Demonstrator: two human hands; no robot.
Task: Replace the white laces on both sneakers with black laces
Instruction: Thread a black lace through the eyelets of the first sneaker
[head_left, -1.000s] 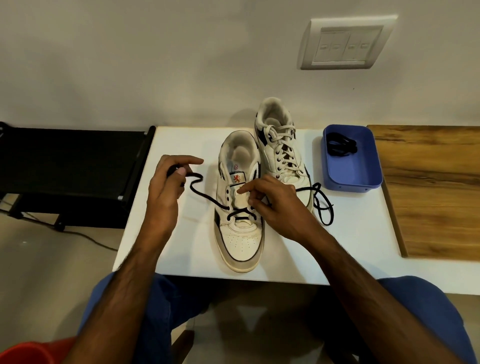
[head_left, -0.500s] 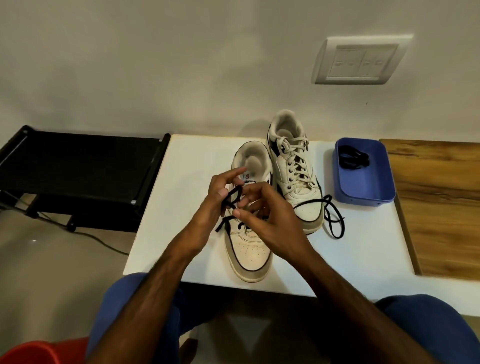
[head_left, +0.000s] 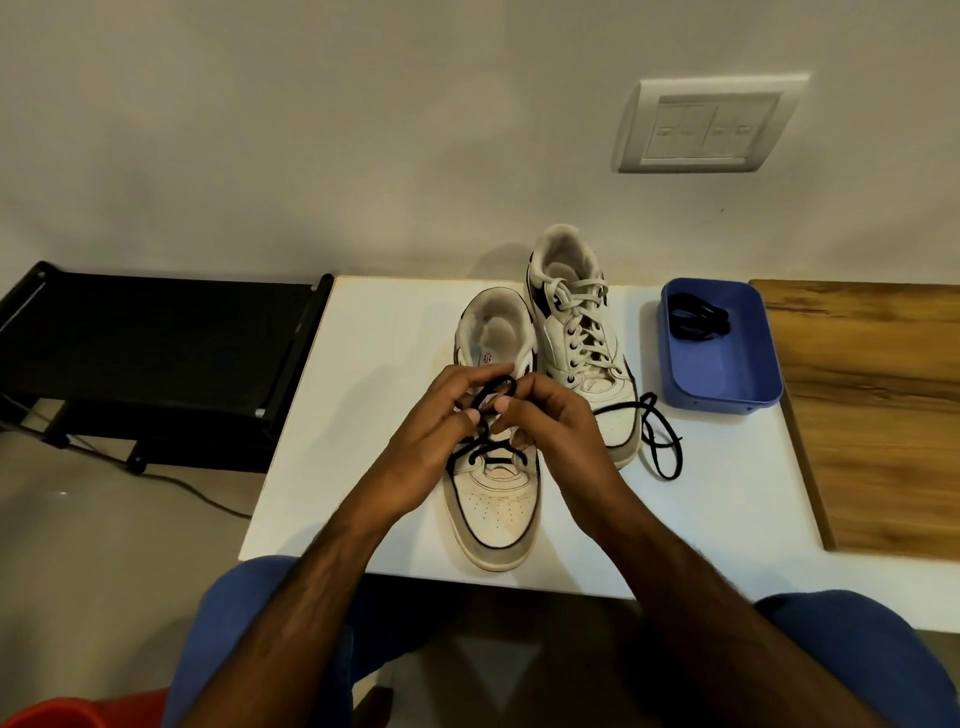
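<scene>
White wall with a switch plate (head_left: 706, 127) is backing a white worktop (head_left: 363, 415), where two sneakers are sitting side by side, toes toward the person. Both hands are meeting over the near sneaker (head_left: 493, 499): the left hand (head_left: 436, 421) and the right hand (head_left: 545, 421) are each pinching the black lace (head_left: 493, 392), which is arching in a small loop between the fingertips just above the tongue. That lace is already crossing through the lowest eyelets, and its other end is trailing past the right hand in loose curls on the worktop beside the far sneaker (head_left: 582, 332), which is still wearing its white lace (head_left: 582, 312). A second black lace is lying coiled in the blue tray (head_left: 727, 384), near the far sneaker. The step in hand is looking like feeding the left-side end across into the next eyelet up. Doing it well is probably meaning gripping close to the tip so it is staying stiff, steering it into the eyelet from one consistent side, and drawing slack through evenly so both ends are keeping about equal length. Whether the lace tip is already entering an eyelet is hidden by the fingers.
</scene>
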